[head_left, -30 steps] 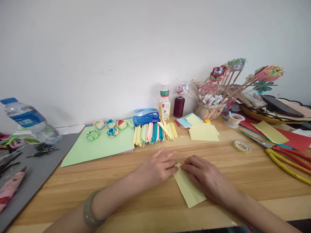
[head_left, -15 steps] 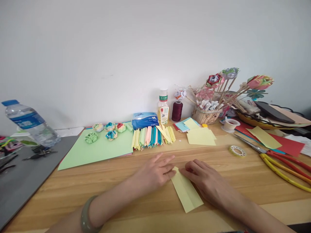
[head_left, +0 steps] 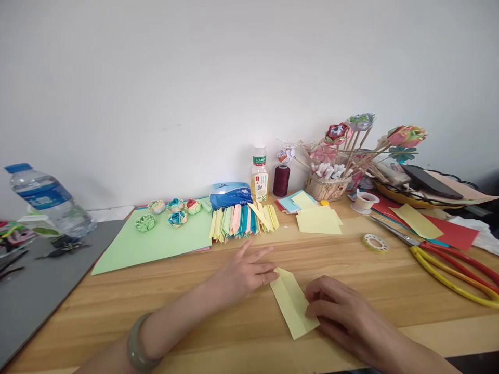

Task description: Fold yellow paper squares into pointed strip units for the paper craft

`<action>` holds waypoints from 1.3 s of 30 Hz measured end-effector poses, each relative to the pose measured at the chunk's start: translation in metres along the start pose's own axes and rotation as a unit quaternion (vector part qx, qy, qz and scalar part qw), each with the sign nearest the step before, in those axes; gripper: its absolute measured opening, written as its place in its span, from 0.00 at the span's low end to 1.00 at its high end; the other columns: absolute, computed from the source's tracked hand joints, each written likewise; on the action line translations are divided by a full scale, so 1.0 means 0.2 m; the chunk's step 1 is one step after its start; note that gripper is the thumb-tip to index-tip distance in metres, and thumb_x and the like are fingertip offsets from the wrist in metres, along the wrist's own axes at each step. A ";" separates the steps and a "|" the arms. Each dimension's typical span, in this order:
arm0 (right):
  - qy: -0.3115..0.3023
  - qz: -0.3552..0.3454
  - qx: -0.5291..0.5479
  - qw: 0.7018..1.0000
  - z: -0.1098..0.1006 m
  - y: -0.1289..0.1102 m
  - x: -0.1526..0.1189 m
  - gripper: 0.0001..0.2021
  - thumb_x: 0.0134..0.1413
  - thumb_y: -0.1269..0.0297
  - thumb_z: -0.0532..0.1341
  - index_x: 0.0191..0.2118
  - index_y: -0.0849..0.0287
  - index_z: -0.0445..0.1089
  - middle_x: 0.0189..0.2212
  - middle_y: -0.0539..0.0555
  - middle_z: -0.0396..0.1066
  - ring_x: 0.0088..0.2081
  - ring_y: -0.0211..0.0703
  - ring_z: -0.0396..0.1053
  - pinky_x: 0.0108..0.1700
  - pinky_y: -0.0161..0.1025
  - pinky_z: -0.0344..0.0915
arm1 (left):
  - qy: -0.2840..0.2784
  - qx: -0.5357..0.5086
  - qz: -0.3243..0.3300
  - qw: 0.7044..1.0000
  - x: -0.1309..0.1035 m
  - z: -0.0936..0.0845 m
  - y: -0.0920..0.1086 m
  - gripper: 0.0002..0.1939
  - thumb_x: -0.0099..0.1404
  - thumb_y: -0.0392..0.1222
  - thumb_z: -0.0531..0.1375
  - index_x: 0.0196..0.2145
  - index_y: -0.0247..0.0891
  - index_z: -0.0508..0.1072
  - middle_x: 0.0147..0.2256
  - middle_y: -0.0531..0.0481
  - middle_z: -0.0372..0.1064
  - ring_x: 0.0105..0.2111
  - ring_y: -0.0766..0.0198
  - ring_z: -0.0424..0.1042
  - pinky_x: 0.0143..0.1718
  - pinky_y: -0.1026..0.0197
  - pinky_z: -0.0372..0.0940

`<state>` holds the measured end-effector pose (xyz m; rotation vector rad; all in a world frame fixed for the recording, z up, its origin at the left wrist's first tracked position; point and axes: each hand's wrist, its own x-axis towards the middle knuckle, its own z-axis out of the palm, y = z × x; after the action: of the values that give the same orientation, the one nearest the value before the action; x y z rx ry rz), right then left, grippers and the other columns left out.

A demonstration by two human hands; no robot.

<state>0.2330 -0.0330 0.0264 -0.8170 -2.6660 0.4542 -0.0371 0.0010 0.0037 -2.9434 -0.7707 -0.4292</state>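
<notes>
A pale yellow paper rectangle (head_left: 290, 306) lies slanted on the wooden table, a lengthwise crease running down it. My left hand (head_left: 244, 272) is open with fingers spread, and its fingertips touch the paper's far left corner. At the paper's right edge, near its lower end, my right hand (head_left: 339, 314) has its thumb and bent fingers closed on the sheet. The right fingertips are partly hidden. Beyond my hands is a row of folded paper strips (head_left: 241, 222) in yellow, green, pink and blue.
Yellow sheets (head_left: 319, 222) lie behind the right hand. Large scissors (head_left: 417, 244) and a tape roll (head_left: 375, 242) are to the right. Paper flowers (head_left: 145, 223) rest on green paper (head_left: 156, 252) at left. A basket (head_left: 329, 187), bottle (head_left: 260, 179) and thread spool (head_left: 281, 181) stand by the wall.
My right hand has slid from the paper's far end down its right edge toward me. My left hand stays at the far left corner. The view has shifted slightly.
</notes>
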 end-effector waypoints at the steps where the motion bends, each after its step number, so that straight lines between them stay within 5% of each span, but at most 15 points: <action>1: 0.014 -0.013 -0.017 1.000 0.01 0.00 0.01 0.08 0.57 0.75 0.52 0.34 0.57 0.65 0.36 0.54 0.66 0.37 0.40 0.65 0.36 0.36 0.62 | 0.004 0.009 -0.006 1.000 0.00 -0.01 0.00 0.22 0.67 0.28 0.47 0.56 0.39 0.61 0.55 0.49 0.63 0.63 0.56 0.45 0.61 0.38 0.37; 4: 0.081 -0.021 -0.083 0.993 0.05 -0.02 0.05 0.11 0.59 0.74 0.50 0.31 0.58 0.66 0.32 0.54 0.68 0.33 0.40 0.65 0.33 0.36 0.61 | 0.063 0.047 -0.030 0.996 0.01 -0.04 0.03 0.23 0.67 0.27 0.45 0.58 0.36 0.59 0.57 0.45 0.61 0.61 0.55 0.50 0.59 0.40 0.44; 8: 0.108 0.020 -0.118 0.987 0.08 -0.04 0.11 0.13 0.60 0.73 0.48 0.32 0.58 0.68 0.30 0.55 0.68 0.31 0.41 0.66 0.32 0.36 0.61 | 0.174 0.036 -0.011 0.984 0.03 -0.06 0.11 0.16 0.67 0.30 0.47 0.47 0.34 0.70 0.45 0.47 0.71 0.51 0.58 0.62 0.54 0.51 0.56; 14: 0.049 0.067 -0.018 0.996 0.06 -0.01 0.15 0.08 0.57 0.73 0.54 0.33 0.57 0.70 0.32 0.53 0.69 0.35 0.41 0.67 0.35 0.36 0.63 | 0.070 0.061 -0.006 0.996 0.02 -0.04 0.21 0.09 0.67 0.33 0.52 0.38 0.35 0.72 0.33 0.49 0.71 0.39 0.62 0.66 0.47 0.56 0.60; 23: 0.034 0.154 0.084 0.984 0.05 0.01 0.20 0.06 0.55 0.72 0.56 0.29 0.59 0.68 0.30 0.52 0.68 0.32 0.40 0.67 0.34 0.35 0.61 | 0.135 0.076 -0.003 0.988 0.03 -0.03 0.25 0.13 0.67 0.30 0.48 0.34 0.32 0.72 0.31 0.46 0.70 0.38 0.61 0.67 0.44 0.57 0.63; 39: 0.034 0.228 0.048 0.972 0.06 -0.03 0.25 0.06 0.51 0.71 0.55 0.26 0.59 0.64 0.27 0.51 0.66 0.28 0.39 0.64 0.29 0.35 0.57 | 0.078 0.004 -0.048 0.996 0.02 0.00 0.25 0.13 0.68 0.31 0.46 0.33 0.33 0.70 0.30 0.45 0.67 0.34 0.61 0.66 0.33 0.62 0.65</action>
<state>0.1857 -0.0116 0.0284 -1.3934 -2.3615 0.6430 -0.0100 -0.0401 0.0053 -2.8309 -0.8938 -0.6522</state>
